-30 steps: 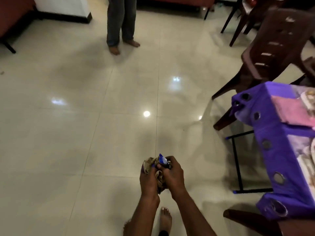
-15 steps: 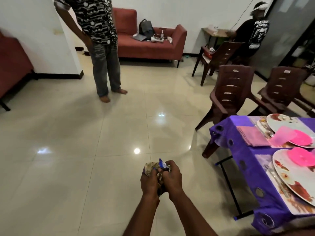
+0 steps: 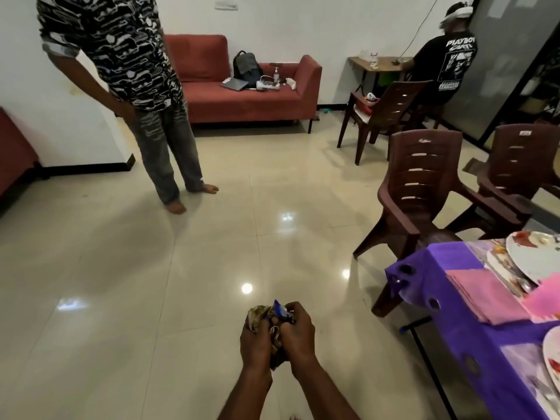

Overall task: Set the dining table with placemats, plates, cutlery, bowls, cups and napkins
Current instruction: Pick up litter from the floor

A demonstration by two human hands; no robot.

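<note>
The table (image 3: 448, 328) stands to the right, plates (image 3: 536, 256) and napkin (image 3: 485, 295) near its left edge, nearer the right hand (image 3: 298, 331) than the left hand (image 3: 256, 341), both clutching a crumpled wad (image 3: 266, 313) between them.

Red sofa (image 3: 242, 95), glossy tiled floor (image 3: 151, 268)

The table (image 3: 439, 322) stands at the right with a napkin (image 3: 481, 295) and plates (image 3: 533, 256) on it, chairs (image 3: 424, 189) behind it, a sofa (image 3: 242, 98) beyond.
</note>
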